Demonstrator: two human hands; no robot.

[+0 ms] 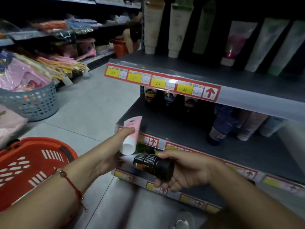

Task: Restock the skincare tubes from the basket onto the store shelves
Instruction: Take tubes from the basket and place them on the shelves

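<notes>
Nearest, the right hand (186,169) curls its fingers under and its thumb over a black tube (153,164), gripping it by the wide cap end; the tube lies nearly level, long axis running left and slightly up, crimped tail toward the left hand. The left hand (109,149), a red cord bracelet (71,182) on its wrist, pinches a pink tube (131,134) around its middle; this one stands tilted, white cap down and toward the camera, flat tail up and leaning toward the shelf. Both tubes look light and soft-walled, likely to dent if squeezed mid-body and a little slick, so the stiff cap or shoulder is the surer hold; set cap-down they should stand as their neighbours do. The red basket (24,169) sits just left of the forearm on the floor. Beyond, the middle shelf (173,128) has bare space at its front left, with dark tubes (168,100) upright at the back; farther up, pale tubes (176,30) stand cap-down.
</notes>
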